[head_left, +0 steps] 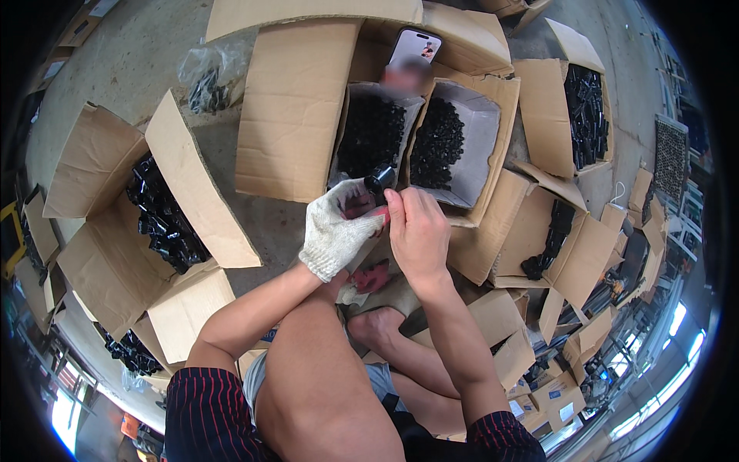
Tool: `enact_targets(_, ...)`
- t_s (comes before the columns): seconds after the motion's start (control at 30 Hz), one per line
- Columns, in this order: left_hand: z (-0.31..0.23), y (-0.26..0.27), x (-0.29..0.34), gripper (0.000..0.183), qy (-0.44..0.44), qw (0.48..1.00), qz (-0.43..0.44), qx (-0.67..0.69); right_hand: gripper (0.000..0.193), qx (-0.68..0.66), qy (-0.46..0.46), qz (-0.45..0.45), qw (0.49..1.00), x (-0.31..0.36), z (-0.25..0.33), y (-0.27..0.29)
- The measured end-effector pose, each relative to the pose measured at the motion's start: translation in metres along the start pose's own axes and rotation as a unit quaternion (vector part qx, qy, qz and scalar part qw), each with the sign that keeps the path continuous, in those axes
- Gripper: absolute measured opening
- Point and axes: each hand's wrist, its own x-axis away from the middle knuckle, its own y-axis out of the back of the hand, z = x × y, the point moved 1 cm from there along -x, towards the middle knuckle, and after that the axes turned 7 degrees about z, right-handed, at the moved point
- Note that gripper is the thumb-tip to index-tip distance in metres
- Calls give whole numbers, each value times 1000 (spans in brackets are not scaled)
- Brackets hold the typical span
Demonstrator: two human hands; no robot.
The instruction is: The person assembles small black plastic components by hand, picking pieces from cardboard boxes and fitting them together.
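Observation:
My left hand point(336, 227), in a white knitted glove with red on the finger side, is closed round a short black tube point(379, 182). The tube tilts up and away over the near edge of two grey trays. My bare right hand point(421, 231) meets it from the right, thumb and fingers pinched beside the gloved fingertips. Whatever sits in that pinch is hidden. Just beyond, the left tray point(336, 146) and the right tray point(481, 131) both hold many small black pieces.
A large open carton point(296, 108) surrounds the trays, with a phone point(416, 48) propped at its back. Open cartons of black parts stand left point(115, 250) and right point(543, 112). A smaller carton point(589, 258) is at near right. A clear plastic bag point(215, 69) lies on the floor.

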Motion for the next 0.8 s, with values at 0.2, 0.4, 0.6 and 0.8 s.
enact_targets(0.2,-6,-1,2,48,17,999,14,48,25,-109,-29,10,994,-4,1,8)
enact_targets(0.4,-3,1,1,45,-12,1000,9,-19,18,-217,-68,-12,974,1,1,9)
enact_targets(0.6,6,3,-1,44,-36,998,7,-47,16,-220,-26,-13,975,0,-6,12)
enact_targets(0.8,3,1,-1,43,-22,999,11,-20,17,-215,-24,-8,976,1,-4,17)
